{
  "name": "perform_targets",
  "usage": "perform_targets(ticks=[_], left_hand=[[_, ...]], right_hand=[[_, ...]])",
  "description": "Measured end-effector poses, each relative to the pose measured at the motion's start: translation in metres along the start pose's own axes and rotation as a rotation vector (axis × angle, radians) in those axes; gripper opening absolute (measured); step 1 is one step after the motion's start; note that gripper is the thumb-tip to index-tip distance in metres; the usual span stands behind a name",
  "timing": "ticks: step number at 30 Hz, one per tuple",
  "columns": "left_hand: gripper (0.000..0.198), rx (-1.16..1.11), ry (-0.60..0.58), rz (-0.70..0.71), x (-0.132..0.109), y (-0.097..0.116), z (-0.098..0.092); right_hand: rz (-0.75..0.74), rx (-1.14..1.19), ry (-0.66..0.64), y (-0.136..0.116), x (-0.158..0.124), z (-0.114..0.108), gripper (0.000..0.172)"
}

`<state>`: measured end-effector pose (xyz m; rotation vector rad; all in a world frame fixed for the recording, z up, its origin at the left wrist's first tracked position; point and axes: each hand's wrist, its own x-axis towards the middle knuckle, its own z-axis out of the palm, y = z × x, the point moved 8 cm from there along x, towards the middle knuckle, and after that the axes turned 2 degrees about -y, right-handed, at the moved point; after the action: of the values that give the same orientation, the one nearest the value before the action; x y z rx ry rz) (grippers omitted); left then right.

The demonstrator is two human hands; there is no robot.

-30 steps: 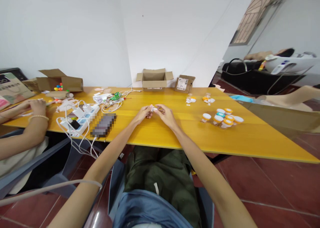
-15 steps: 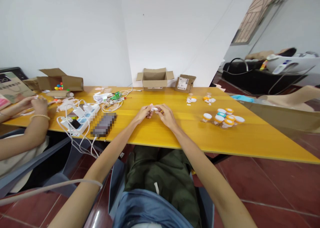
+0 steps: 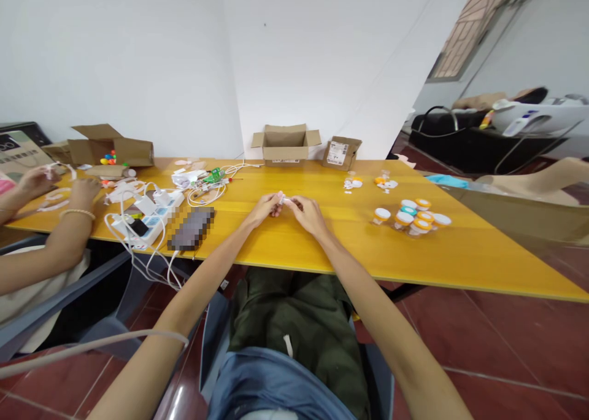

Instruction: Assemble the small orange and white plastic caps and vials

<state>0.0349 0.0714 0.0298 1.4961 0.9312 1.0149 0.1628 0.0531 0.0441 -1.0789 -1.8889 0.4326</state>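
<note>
Both my hands meet over the middle of the yellow table. Between their fingertips is a small white piece, too small to make out its kind. My left hand pinches it from the left, and my right hand closes on it from the right. To the right stands a cluster of small clear jars with white, orange and teal lids. One jar with an orange-rimmed white lid stands a little apart. Farther back lie two small piles of white and orange parts.
A power strip with tangled white cables and a dark, blurred-out device lie left of me. At the back stand an open cardboard box and a smaller carton. On the far left, a co-worker's hands handle white strips.
My fingers have shifted slightly around the small white piece, which now shows less. On the far left, the co-worker's hands have moved apart, one holding up a white strip.
</note>
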Motion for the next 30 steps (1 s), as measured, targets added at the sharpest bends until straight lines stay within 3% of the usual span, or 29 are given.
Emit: perform_targets(ticks=[6, 12, 17, 21, 27, 30], left_hand=[[0.044, -0.012, -0.036, 0.044, -0.002, 0.003, 0.002], [0.040, -0.029, -0.070, 0.044, 0.000, 0.000, 0.003], [0.038, -0.045, -0.055, 0.063, 0.003, -0.001, 0.001], [0.034, -0.050, -0.032, 0.063, 0.004, -0.003, -0.002], [0.035, -0.043, -0.056, 0.065, 0.005, -0.005, -0.001], [0.034, -0.032, -0.049, 0.071, 0.005, -0.005, -0.002]], right_hand=[[0.183, -0.044, -0.085, 0.015, 0.000, 0.004, 0.052], [0.258, 0.006, -0.094, 0.022, 0.000, 0.003, 0.068], [0.253, 0.064, -0.018, 0.024, 0.000, 0.003, 0.055], [0.157, 0.185, 0.087, 0.018, 0.002, 0.001, 0.041], [0.190, 0.128, 0.042, 0.025, 0.003, 0.001, 0.049], [0.194, 0.171, 0.091, 0.024, 0.003, -0.002, 0.048]])
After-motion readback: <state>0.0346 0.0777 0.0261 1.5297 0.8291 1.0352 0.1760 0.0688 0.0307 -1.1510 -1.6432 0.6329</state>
